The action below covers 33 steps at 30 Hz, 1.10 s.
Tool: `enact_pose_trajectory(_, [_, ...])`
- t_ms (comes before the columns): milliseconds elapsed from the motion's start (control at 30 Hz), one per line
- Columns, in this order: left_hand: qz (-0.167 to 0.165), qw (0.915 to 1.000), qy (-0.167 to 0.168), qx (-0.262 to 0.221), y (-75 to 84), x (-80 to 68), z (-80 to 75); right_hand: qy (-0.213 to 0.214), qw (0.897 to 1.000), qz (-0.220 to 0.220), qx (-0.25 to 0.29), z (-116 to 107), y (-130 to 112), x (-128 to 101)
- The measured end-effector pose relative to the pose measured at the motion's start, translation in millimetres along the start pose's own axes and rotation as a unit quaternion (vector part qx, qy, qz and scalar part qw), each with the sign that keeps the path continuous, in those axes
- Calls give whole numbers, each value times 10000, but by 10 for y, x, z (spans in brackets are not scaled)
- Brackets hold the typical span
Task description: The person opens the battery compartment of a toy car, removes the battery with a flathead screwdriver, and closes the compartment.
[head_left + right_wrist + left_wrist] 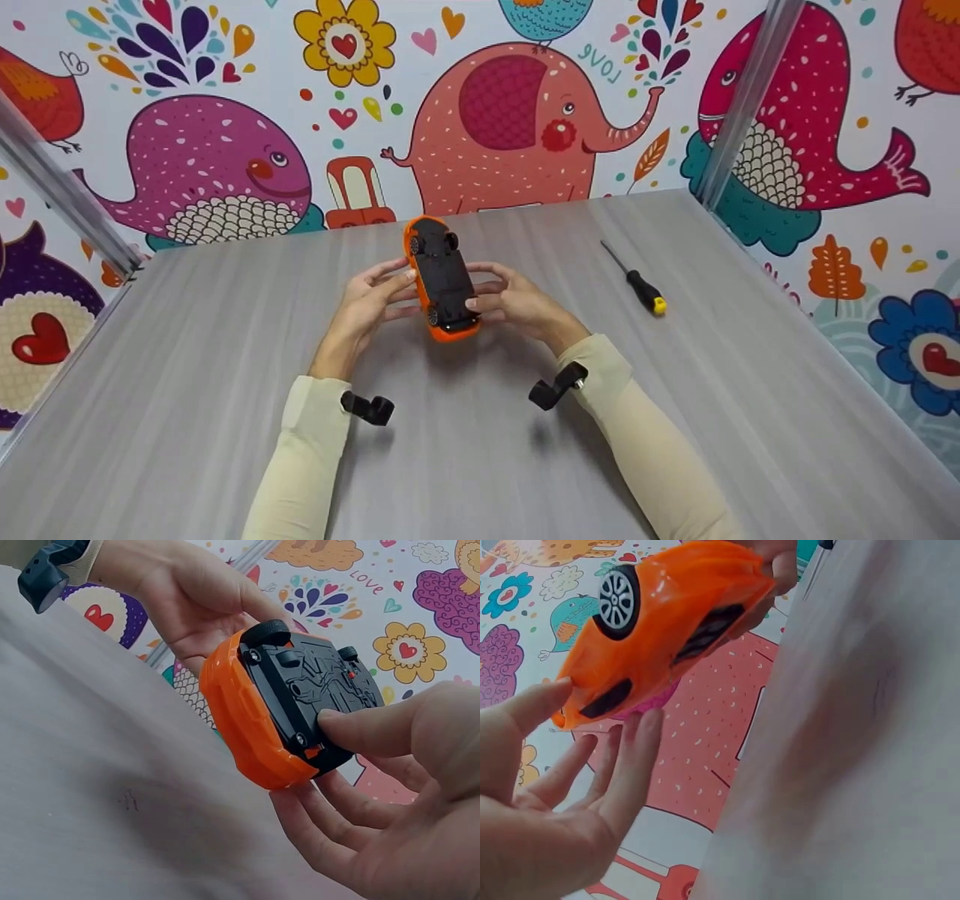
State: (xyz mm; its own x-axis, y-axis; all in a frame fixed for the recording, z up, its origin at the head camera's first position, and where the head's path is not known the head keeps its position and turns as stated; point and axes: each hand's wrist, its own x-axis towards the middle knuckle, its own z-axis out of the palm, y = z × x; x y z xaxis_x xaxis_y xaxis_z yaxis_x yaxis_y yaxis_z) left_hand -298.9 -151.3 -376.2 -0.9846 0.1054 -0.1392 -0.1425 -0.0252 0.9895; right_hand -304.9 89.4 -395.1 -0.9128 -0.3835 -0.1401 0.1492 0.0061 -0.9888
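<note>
An orange toy car (446,281) is held up above the table, its black underside facing the head camera. My left hand (367,307) holds the car's left side, thumb on the edge and fingers behind it. In the left wrist view, the thumb and fingertips of the left hand (570,795) touch one end of the orange body. My right hand (521,304) grips the lower right part. The right wrist view shows the right thumb pressed on the black underside (315,682), with fingers under the orange body.
A screwdriver (643,291) with a black and yellow handle lies on the grey table (465,450), to the right of the hands. Cartoon-printed walls (360,150) stand around the table's back and sides. Each sleeve cuff carries a small black wrist camera (367,409).
</note>
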Motion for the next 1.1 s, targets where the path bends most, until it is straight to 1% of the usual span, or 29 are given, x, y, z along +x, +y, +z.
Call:
enact_pose_trajectory(100, [-10,9998,-153,-115,-1,-7,-4,40,9999,-2,-113,-3,-29,-7])
enact_pose_trajectory(200, [-43,9997,-197,-131,-3,-8,-5,95,9997,11,-235,-4,-48,-12])
enact_pose_trajectory(467, [-82,9993,-344,-105,10,-12,25,179,9989,-4,-441,-14,-73,-20])
enact_pose_trajectory(667, [-62,9987,-510,-7,-4,-14,78,347,9977,25,-589,-6,-71,-14])
enact_pose_trajectory(833, [-131,9985,-520,78,-26,-5,116,475,9965,78,-689,-2,-66,-16])
enact_pose_trajectory(1100, [-131,9984,-542,-18,-49,15,128,536,9954,100,-782,1,-97,-26])
